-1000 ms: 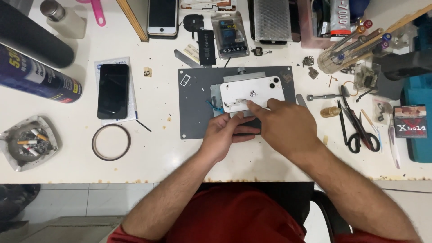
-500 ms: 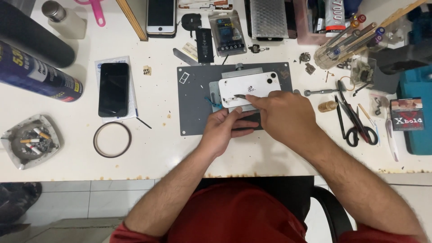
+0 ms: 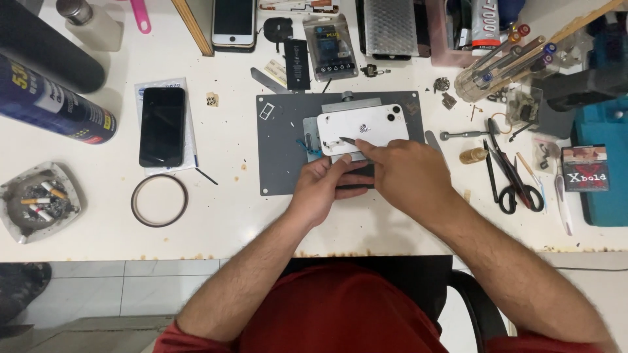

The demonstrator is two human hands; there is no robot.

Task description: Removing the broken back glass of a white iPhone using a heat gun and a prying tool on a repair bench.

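Note:
A white phone (image 3: 363,126) lies back-up on a grey work mat (image 3: 281,150) in the middle of the white table. My left hand (image 3: 324,186) grips the phone's near edge from below, fingers curled against it. My right hand (image 3: 405,175) pinches a thin dark-tipped tool (image 3: 348,141) whose point rests on the phone's back, near its lower middle. Part of the phone's near edge is hidden under my fingers.
A black phone (image 3: 161,126) lies on a white sheet at the left, a tape ring (image 3: 159,200) below it, an ashtray (image 3: 38,204) further left. A spray can (image 3: 55,110) lies at far left. Scissors (image 3: 517,186) and hand tools sit right; parts packets at the back.
The view has shifted slightly. Both hands stay on the white phone, with the tool tip still on its back.

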